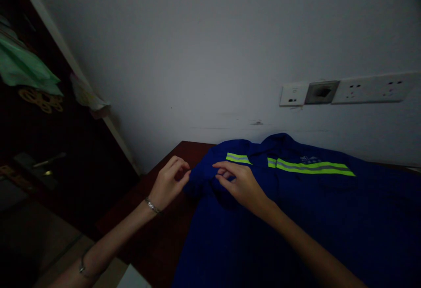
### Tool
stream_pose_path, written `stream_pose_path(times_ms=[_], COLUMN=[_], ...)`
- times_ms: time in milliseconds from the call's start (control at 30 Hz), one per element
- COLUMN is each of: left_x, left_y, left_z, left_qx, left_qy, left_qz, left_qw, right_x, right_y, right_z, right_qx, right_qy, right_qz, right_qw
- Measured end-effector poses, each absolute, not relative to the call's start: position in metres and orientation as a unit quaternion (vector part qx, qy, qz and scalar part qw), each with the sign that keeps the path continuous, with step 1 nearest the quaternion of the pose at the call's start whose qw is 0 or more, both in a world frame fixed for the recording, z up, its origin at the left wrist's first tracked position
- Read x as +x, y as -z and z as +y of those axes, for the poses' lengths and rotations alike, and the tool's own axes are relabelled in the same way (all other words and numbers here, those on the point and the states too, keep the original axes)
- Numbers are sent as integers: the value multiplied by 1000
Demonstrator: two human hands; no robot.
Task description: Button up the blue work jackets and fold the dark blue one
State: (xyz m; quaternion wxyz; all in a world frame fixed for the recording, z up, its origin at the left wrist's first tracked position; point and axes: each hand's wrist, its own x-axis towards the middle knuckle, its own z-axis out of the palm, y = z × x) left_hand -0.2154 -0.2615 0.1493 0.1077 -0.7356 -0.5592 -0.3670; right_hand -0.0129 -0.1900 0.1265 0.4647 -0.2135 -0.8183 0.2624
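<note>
A dark blue work jacket (305, 209) with yellow-green and grey reflective strips lies spread on a dark red-brown table (158, 217). At its left part a sleeve is bunched up. My left hand (171, 180), with a bracelet at the wrist, has curled fingers, thumb and index close together at the left edge of the bunched sleeve. My right hand (238, 185) rests over the same sleeve from the right, its thumb and index bent in a pinch on the blue cloth. A short gap of sleeve lies between both hands. The cloth right at the fingertips is dark and hard to make out.
The table stands against a pale wall (197, 59) with a row of sockets (368, 89) above the jacket. To the left is a dark door with a handle (49, 160) and a hanging green cloth or bag (29, 66). A white corner (133, 277) shows at the bottom.
</note>
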Motion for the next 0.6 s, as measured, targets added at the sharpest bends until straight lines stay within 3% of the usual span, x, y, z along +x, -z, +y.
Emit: stream_pose_path(times_ms=[333, 600], left_x=[-174, -173], left_y=[-148, -146], left_z=[-273, -250], left_qx=[-742, -731], left_qy=[239, 274], left_qz=[-626, -623], left_qw=[20, -43], right_x=[-15, -16], right_y=[-121, -121], right_z=[-196, -194], right_qx=[-220, -235], right_qy=[-180, -169], right_qz=[-823, -818], right_qw=[492, 497])
